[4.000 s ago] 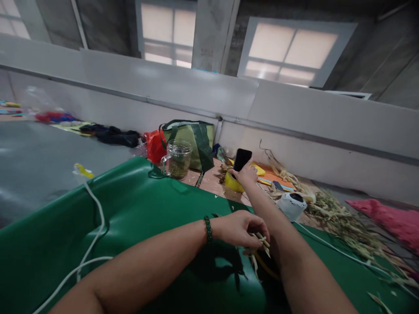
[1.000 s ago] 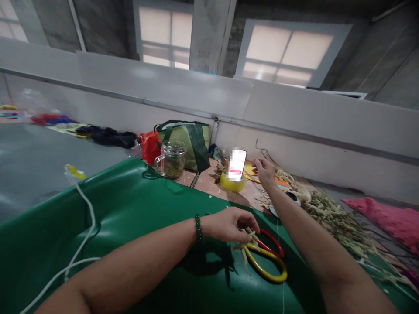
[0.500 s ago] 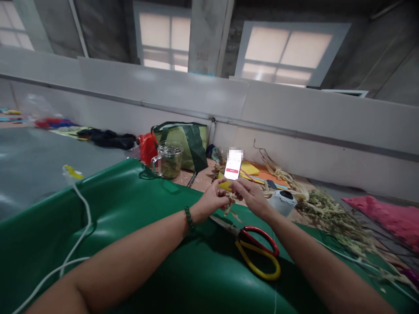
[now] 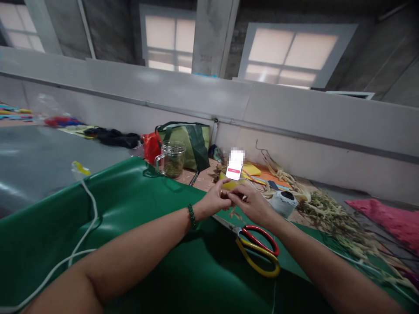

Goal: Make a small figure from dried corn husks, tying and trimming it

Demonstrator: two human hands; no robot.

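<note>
My left hand [image 4: 214, 201], with a green bead bracelet at the wrist, is closed in a pinch. Its fingertips meet those of my right hand [image 4: 250, 203], whose fingers are pinched as well. A pale dried plant strip [image 4: 234, 213] dangles beneath the joined fingers; its upper part is hidden by them. Just under my hands, scissors [image 4: 240, 237] with one red and one yellow handle lie on the green sheet [image 4: 163, 270]. Behind the fingers a phone [image 4: 234, 168] with a lit screen leans upright by something yellow. A white spool [image 4: 283, 204] stands right of my right hand.
A glass mug [image 4: 173, 161] stands before a green bag [image 4: 193, 144] at the back. To the right lies a heap of dried plant strips [image 4: 334, 218], with pink cloth [image 4: 386, 218] beyond. A white cable [image 4: 88, 226] crosses the sheet at left.
My right hand has come closer to my left, and the fingertips now meet. The pale strip is more covered by the fingers. The view has shifted slightly.
</note>
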